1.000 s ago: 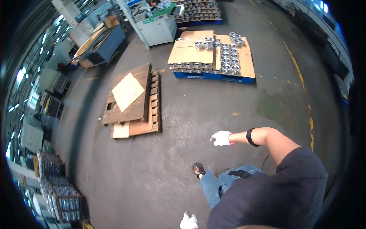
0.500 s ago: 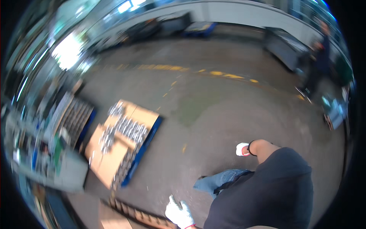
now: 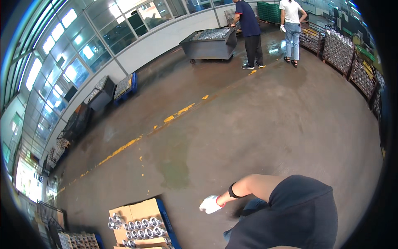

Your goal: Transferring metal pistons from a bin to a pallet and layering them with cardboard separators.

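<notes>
My right hand (image 3: 211, 204), in a white glove with a red cuff, hangs low beside my dark shirt, over the bare floor. Its fingers look loosely curled, and I see nothing in them. A black band (image 3: 233, 191) circles that forearm. My left hand is out of view. Nearest to the right hand, apart from it, lies a blue pallet (image 3: 166, 220) topped with cardboard (image 3: 141, 210). Shiny ring-shaped metal parts (image 3: 143, 224) stand in rows on the cardboard.
A person in dark clothes (image 3: 249, 25) holds a grey wheeled bin (image 3: 209, 49) of metal parts. Another person in a white shirt (image 3: 291, 16) stands nearby. Wire crates (image 3: 338, 52) line the right side. Worn yellow marks (image 3: 174, 114) cross the floor.
The view has swung rightward, so the pallet now sits at the lower edge. My left hand has left the picture. The two people and the bin show clearly.
</notes>
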The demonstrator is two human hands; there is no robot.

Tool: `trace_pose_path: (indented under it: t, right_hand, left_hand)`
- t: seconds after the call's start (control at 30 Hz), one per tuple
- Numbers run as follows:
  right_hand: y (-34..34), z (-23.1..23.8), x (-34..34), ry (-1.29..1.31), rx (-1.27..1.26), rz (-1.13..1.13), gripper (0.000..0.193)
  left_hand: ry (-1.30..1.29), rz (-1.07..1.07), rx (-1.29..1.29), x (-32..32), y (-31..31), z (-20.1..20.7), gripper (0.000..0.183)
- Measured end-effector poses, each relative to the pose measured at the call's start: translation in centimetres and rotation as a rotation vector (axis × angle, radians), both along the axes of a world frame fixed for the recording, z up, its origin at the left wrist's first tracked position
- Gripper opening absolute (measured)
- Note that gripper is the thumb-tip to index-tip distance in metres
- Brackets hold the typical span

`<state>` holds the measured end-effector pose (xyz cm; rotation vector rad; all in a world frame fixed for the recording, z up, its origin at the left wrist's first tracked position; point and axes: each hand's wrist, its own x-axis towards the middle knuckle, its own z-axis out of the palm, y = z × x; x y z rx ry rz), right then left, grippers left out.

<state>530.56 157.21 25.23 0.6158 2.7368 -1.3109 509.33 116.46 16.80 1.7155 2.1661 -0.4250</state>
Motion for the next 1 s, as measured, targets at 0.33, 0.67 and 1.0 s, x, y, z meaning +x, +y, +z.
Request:
trace_pose_path:
  t: [0.33,0.67,1.0]
  right_hand:
    - [-0.4,-7.7,-3.4,-0.499,0.116,-0.069,0.038]
    - [8.7,-30.1,13.2,-0.88,-0.262,-0.112,0.025]
    - [8.0,-17.6,-38.4,-0.728,0.205,0.129,0.027]
  left_hand:
    - [-0.059,0.222,0.288,-7.6,12.5,16.7,0.047]
    - [-0.146,0.35,0.402,-19.0,13.3,18.1,0.036]
    - [-0.094,0.9,0.39,-24.6,9.0,16.5,0.033]
